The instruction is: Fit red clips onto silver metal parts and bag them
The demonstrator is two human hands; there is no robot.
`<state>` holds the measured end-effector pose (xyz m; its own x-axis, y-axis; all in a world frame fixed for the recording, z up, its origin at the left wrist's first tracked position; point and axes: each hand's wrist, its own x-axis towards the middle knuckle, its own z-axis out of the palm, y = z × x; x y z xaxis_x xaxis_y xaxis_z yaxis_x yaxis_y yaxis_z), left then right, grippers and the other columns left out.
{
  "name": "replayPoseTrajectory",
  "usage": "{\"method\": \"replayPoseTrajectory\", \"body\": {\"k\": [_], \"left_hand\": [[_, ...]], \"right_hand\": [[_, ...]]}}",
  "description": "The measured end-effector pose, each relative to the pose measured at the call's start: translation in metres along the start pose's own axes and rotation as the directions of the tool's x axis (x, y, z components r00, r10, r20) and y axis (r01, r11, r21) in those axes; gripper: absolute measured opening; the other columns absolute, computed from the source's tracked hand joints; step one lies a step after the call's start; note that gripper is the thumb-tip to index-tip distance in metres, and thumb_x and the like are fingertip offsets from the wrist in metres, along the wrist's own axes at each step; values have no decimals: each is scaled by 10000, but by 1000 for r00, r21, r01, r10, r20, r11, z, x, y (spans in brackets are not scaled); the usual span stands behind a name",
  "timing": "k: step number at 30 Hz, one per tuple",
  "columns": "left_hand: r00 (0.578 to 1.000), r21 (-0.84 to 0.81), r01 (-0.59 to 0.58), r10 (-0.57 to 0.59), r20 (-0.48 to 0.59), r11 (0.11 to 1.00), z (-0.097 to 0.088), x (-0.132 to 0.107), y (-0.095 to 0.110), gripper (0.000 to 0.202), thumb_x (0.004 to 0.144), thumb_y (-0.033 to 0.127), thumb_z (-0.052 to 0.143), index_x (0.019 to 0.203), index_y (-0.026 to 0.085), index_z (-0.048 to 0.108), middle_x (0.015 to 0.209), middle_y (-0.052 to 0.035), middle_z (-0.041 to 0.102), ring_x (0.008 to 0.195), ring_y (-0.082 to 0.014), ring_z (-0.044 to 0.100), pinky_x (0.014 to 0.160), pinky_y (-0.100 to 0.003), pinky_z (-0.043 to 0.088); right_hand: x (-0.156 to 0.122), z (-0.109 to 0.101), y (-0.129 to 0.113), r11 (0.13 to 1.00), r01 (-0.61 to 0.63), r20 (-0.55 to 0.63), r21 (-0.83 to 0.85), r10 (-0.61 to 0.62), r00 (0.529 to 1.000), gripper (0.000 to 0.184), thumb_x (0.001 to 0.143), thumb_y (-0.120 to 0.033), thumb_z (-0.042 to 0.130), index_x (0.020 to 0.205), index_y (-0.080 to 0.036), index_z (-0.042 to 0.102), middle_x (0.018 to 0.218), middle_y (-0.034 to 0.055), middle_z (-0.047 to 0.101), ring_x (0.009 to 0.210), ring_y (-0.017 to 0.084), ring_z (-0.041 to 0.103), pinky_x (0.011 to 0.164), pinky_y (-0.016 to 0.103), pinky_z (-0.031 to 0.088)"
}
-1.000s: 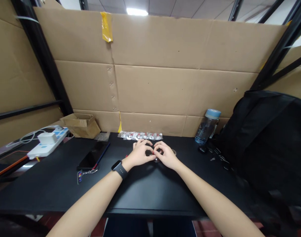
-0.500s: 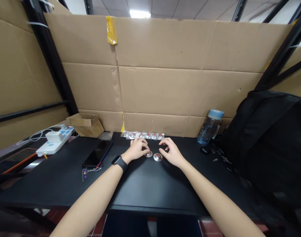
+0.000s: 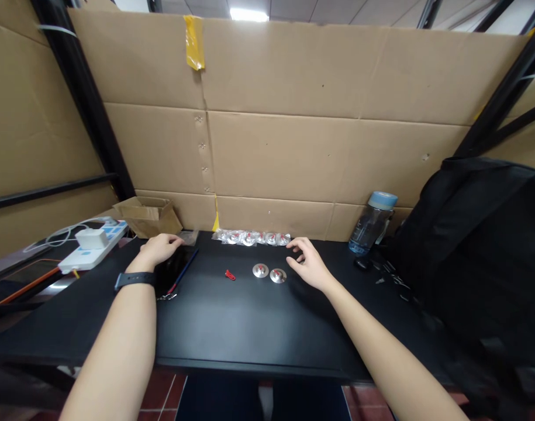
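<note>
Two shiny metal discs, each with a red centre, lie side by side on the black table: a left disc [image 3: 261, 271] and a right disc [image 3: 278, 276]. My right hand [image 3: 309, 266] hovers just right of them, fingers curved and apart, holding nothing. Left of the discs rests a small red looped piece [image 3: 230, 275]. My left hand [image 3: 159, 248], a dark watch on its wrist, is over the far end of a black phone [image 3: 171, 269]. Its fingers reach towards a small clear plastic bag [image 3: 189, 237], and I see nothing held in them.
Several wrapped discs [image 3: 249, 237] line the cardboard wall's foot. A small cardboard box [image 3: 151, 217] and a white power strip [image 3: 94, 247] stand left. To the right are a water bottle [image 3: 372, 222], keys [image 3: 396, 280] and a black backpack [image 3: 482, 251].
My left hand has left the left disc and moved left to the phone and plastic bag. Both discs and the red piece now show uncovered. My right hand has barely moved.
</note>
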<state>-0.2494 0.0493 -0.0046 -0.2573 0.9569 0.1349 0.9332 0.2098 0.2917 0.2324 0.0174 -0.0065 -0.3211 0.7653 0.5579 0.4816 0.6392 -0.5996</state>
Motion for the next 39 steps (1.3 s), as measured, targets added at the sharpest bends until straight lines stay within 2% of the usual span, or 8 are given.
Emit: {"method": "replayPoseTrajectory", "body": {"k": [3,5,8,13,22,29,36,39], "left_hand": [[997,55,37,-41,65,998,7,2,4,516,877,557,467,1233,274,711,1333,-93,663,1225,-405,578,966,-534,462],[996,66,23,-29,84,998,10,1,11,509,876,565,464,1215,283,718,1334,-96,662,1239,-417,559,976,-570,442],[995,60,-2,-3,95,998,14,1,19,492,872,577,462,1172,299,737,1319,-82,673,1230,-406,561,985,-569,434],[995,55,-46,41,89,997,20,1,19,478,887,553,453,1210,325,722,1453,-32,574,1306,-378,505,1033,-529,411],[995,54,-90,87,57,994,27,4,21,482,869,535,523,1257,307,695,1517,-28,505,1371,-374,442,1088,-521,371],[997,52,-55,53,48,997,25,0,22,572,886,548,494,1375,271,601,1491,-76,530,1360,-402,444,1060,-562,385],[996,76,8,-2,-85,997,19,-1,22,605,888,516,476,1404,214,569,1466,-133,545,1323,-425,470,1024,-579,416],[998,49,26,-24,-50,998,19,-1,23,598,888,482,482,1435,245,532,1421,-119,592,1314,-412,491,1029,-565,413]], "right_hand": [[0,2,1,999,-14,8,31,14,1000,265,817,-213,626,1079,-250,610,1177,77,539,979,197,573,662,285,534],[0,3,2,999,-23,6,38,22,1000,272,809,-215,633,1078,-250,613,1173,78,541,980,199,574,658,285,536],[0,2,3,998,-34,9,45,33,999,278,802,-215,632,1077,-248,610,1165,77,541,977,201,579,658,288,542],[0,2,1,998,-34,26,49,32,999,276,802,-206,628,1073,-251,600,1154,68,536,966,194,580,661,286,542],[-1,4,0,999,-38,65,35,36,997,292,797,-197,633,1082,-251,605,1178,70,528,963,194,580,661,285,530],[0,4,0,998,-30,70,48,27,997,289,818,-198,614,1101,-248,585,1166,65,536,945,182,583,645,272,537],[-1,5,0,998,-22,68,63,18,998,304,818,-202,616,1115,-249,574,1163,58,536,943,176,582,636,259,544],[-1,5,1,998,-20,78,56,16,997,303,818,-200,619,1114,-249,576,1166,60,531,940,174,583,635,256,540]]}}
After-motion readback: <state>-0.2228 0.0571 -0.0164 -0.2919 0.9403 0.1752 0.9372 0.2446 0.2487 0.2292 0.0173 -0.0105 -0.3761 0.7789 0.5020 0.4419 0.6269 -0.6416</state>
